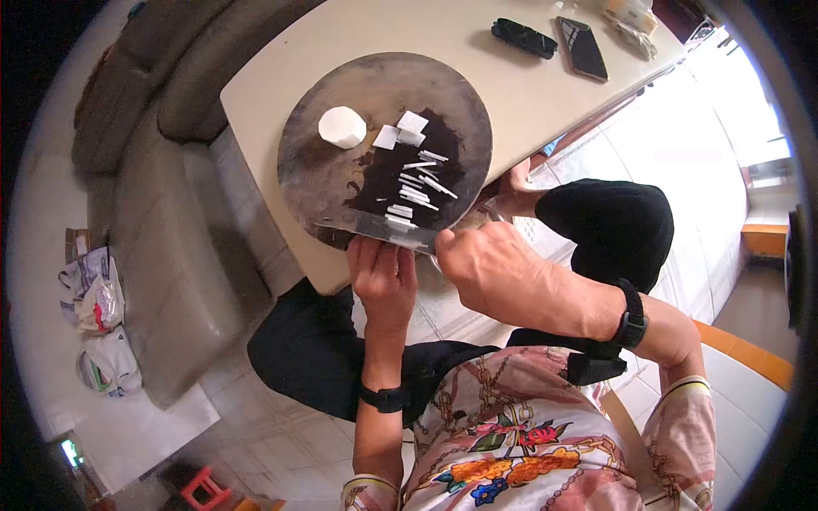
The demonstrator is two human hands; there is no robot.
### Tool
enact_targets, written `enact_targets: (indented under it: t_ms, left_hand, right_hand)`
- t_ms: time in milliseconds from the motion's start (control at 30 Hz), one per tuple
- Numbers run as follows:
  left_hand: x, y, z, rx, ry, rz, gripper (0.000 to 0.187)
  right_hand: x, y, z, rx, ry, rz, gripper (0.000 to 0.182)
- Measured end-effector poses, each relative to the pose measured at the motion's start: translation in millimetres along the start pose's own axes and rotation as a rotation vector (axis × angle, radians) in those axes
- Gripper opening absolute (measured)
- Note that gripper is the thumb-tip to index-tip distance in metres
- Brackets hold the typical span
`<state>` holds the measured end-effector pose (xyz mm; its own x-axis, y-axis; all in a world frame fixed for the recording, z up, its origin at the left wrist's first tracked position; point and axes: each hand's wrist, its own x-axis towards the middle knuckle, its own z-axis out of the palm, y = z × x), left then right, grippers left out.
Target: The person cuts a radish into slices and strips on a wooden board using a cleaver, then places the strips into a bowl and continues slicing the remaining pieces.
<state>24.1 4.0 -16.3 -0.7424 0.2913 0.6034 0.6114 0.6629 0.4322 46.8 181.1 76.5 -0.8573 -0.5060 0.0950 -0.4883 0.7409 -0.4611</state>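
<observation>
The knife [373, 232] is gripped by its handle in the right hand [490, 262], its blade held at the near edge of the board [307, 183]. The left hand [382, 272] is curled just beside the blade; whether anything is pinched there cannot be told. Beyond, white strips [417, 195] are scattered on the board; they are judged light, moist and easily snapped, best lifted by their sides. Near access is hindered by the blade. Farther out, slices [411, 122] and a chunk [342, 128] are seen, then a case [523, 38] and phone [583, 49] on the table [260, 81].
</observation>
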Motion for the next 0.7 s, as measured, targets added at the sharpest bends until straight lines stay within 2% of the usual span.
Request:
enact_targets:
  t_ms: [67,333,400,467,700]
  left_hand:
    - [0,1,-1,0.012,-0.007,-0.030,0.022]
    - [2,-1,2,-0.043,0.026,-0.002,0.019]
    - [1,-1,1,-0.063,0.042,-0.001,0.019]
    - [1,0,2,0.011,0.021,-0.017,0.019]
    - [1,1,2,-0.037,0.024,-0.056,0.016]
  right_hand:
    - [0,1,2,0.002,0.002,0.003,0.014]
    - [19,2,11,0.024,0.021,-0.023,0.013]
    - [13,4,10,0.039,0.047,0.026,0.013]
    - [6,2,3,0.043,0.014,0.022,0.012]
    - [4,5,0,0.018,-0.029,-0.005,0.013]
